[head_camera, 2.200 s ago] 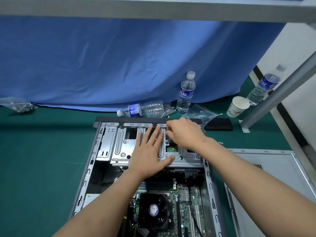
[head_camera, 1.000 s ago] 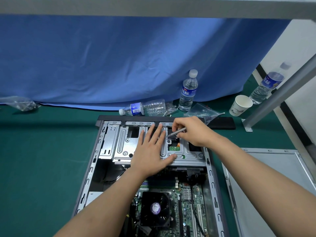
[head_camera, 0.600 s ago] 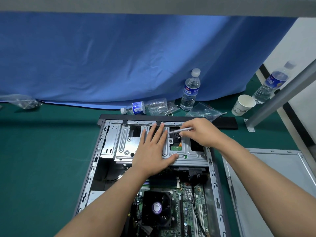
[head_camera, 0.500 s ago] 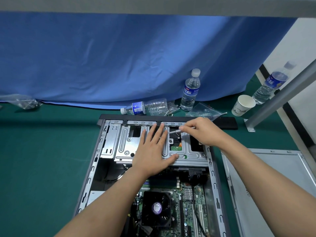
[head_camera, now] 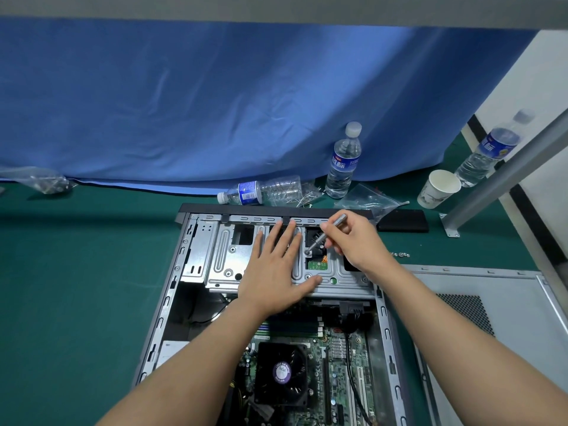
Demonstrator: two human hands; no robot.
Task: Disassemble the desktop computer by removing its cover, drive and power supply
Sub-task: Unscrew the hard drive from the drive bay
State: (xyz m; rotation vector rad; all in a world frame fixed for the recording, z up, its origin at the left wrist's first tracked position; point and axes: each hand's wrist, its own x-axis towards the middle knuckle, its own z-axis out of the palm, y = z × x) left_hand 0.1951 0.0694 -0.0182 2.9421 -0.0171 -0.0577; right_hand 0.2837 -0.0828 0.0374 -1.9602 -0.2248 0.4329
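The desktop computer case [head_camera: 172, 290] lies open on the green mat, its motherboard and black CPU fan [head_camera: 281, 373] showing. My left hand [head_camera: 275, 272] rests flat, fingers spread, on the silver drive cage [head_camera: 227, 259] at the case's far end. My right hand [head_camera: 353, 244] pinches a slim silver screwdriver [head_camera: 324, 235]; its tip sits on a screw in the cage's opening, beside a small green circuit board [head_camera: 318, 265]. The removed grey cover [head_camera: 498, 309] lies to the right of the case.
Two upright water bottles [head_camera: 342, 161] [head_camera: 488, 152], a lying bottle [head_camera: 261, 189], a paper cup [head_camera: 439, 189], plastic bags and a black slab [head_camera: 402, 221] sit beyond the case. Loose screws [head_camera: 401, 254] lie right of it. A metal frame leg [head_camera: 504, 173] slants at right.
My right hand has tilted the screwdriver from lying almost level to pointing steeply down, and its tip now rests on the screw. My left hand has stayed flat on the cage.
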